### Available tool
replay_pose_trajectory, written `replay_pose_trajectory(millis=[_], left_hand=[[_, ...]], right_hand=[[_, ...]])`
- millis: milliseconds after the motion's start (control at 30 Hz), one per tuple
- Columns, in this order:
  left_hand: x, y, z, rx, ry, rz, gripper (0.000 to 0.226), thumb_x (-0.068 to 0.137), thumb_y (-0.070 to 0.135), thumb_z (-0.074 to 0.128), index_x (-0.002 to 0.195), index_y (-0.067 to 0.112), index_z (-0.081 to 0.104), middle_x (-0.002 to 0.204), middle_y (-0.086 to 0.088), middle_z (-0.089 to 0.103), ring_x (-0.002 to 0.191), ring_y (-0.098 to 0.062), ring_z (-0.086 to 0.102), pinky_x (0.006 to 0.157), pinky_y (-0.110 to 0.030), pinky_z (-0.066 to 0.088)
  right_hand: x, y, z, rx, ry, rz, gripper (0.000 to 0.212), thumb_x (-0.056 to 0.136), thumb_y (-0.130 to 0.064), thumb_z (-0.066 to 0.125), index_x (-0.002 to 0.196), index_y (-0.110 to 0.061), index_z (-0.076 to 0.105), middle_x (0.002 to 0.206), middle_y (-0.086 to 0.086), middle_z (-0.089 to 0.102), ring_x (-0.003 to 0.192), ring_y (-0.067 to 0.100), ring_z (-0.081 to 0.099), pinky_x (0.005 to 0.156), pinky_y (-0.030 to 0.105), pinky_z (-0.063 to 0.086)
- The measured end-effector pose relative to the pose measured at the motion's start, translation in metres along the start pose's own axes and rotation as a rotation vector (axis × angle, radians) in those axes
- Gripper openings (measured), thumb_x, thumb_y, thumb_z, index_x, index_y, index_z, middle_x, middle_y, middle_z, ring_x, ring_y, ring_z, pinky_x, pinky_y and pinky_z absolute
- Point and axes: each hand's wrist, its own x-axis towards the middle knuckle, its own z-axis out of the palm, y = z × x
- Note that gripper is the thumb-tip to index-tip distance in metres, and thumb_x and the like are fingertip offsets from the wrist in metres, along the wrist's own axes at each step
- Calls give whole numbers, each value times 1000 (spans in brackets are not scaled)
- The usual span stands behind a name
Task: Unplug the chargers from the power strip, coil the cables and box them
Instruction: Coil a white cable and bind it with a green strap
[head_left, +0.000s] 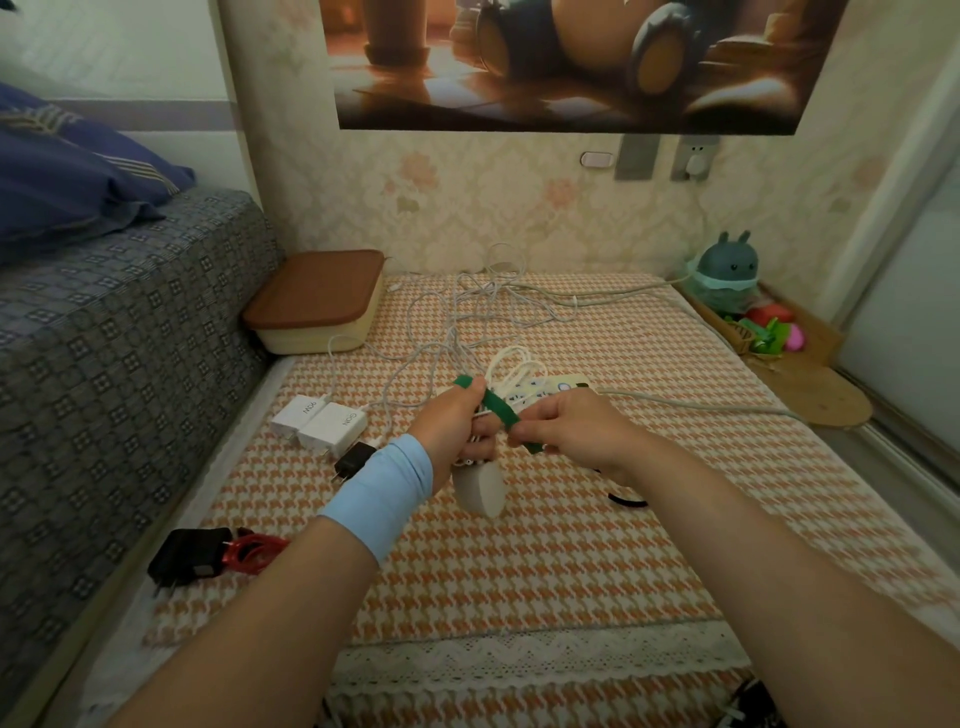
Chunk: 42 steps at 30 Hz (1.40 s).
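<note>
Far left on houndstooth mat (519, 561): black charger (189, 558) with red cable (254, 553), half under left forearm. Two white chargers (322, 423) side by side, print upside down - reads "90W" and, less surely, "GaN". Box (317, 301), brown lid on, at mat's back-left corner. Left hand (452, 431) grips coiled white cable (511, 364); white charger (480, 493) hangs below, top hidden. Green strap (498, 413) spans both hands - right hand (566, 428) pinches its end. Power strip (550, 389) half hidden behind hands.

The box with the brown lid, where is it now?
In the head view the box sits far left on the patterned mat, against the grey bed, beyond two white chargers.
</note>
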Motion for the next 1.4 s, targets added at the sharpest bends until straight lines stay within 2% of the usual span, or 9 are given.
replay_pose_trajectory(millis=[133, 267, 433, 567, 733, 900, 1033, 1167, 1400], left_hand=[[1, 1, -4, 220, -70, 55, 32, 105, 38, 32, 101, 10, 46, 51, 1, 40, 35, -12, 25, 46, -24, 27], [-3, -2, -9, 572, -100, 143, 40, 105, 34, 35, 100, 1, 58, 52, 1, 52, 39, -15, 33, 39, -20, 31], [-6, 2, -15, 742, -66, 238, 40, 104, 31, 39, 85, 3, 60, 50, 3, 57, 37, -15, 40, 40, -20, 35], [-7, 0, -18, 853, -41, 216, 42, 102, 33, 45, 79, 3, 62, 47, 7, 58, 40, -14, 41, 42, -20, 37], [-6, -6, -13, 1034, 21, 223, 42, 99, 39, 50, 88, 2, 68, 52, 0, 54, 38, -13, 47, 44, -21, 41], [-7, -7, -3, 893, 159, 320, 36, 97, 35, 56, 79, 7, 69, 68, -3, 70, 37, -18, 55, 41, -25, 46], [-7, -7, 4, 756, 257, 379, 28, 98, 31, 55, 82, 12, 70, 63, -4, 70, 37, -26, 59, 42, -28, 50], [-3, -12, 5, 834, 154, 170, 39, 100, 33, 50, 80, 1, 62, 72, -11, 73, 34, -20, 55, 42, -24, 45], [-2, -13, 6, 477, 153, -131, 26, 100, 26, 50, 86, 8, 62, 66, -6, 68, 33, -18, 43, 41, -22, 39]], right_hand=[[0, 3, -2, -108, 54, -114, 10, 91, -21, 74, 100, -24, 79, 87, -18, 71, 81, -6, 62, 73, 19, 47], [2, 5, -10, -208, 33, -71, 26, 97, -19, 66, 72, -24, 74, 60, -2, 68, 55, 17, 64, 61, 33, 55], [-2, 2, -15, 80, -113, 48, 24, 97, -4, 58, 104, -12, 80, 102, 11, 78, 91, 29, 76, 94, 45, 58], [-3, -4, -21, 443, -167, 148, 42, 99, -18, 40, 115, 3, 72, 103, 18, 76, 84, 29, 72, 87, 45, 57], [-3, -7, -3, 85, 9, 47, 13, 87, -19, 79, 99, -18, 80, 94, -1, 79, 79, 6, 74, 69, 17, 56], [-4, -12, 2, 192, 142, 18, 21, 86, -2, 77, 104, -12, 78, 92, 5, 78, 72, 10, 75, 61, 18, 57], [-5, -14, 0, 216, 174, 13, 34, 82, -2, 80, 110, -17, 70, 88, 4, 79, 80, 14, 77, 80, 29, 60], [-6, -9, 5, -148, 294, -111, 11, 82, -15, 84, 83, -25, 79, 79, -5, 76, 75, 12, 73, 77, 34, 62], [-7, -4, 22, -581, 342, -503, 13, 86, -12, 73, 85, -25, 77, 95, -9, 59, 100, 16, 47, 91, 36, 41]])
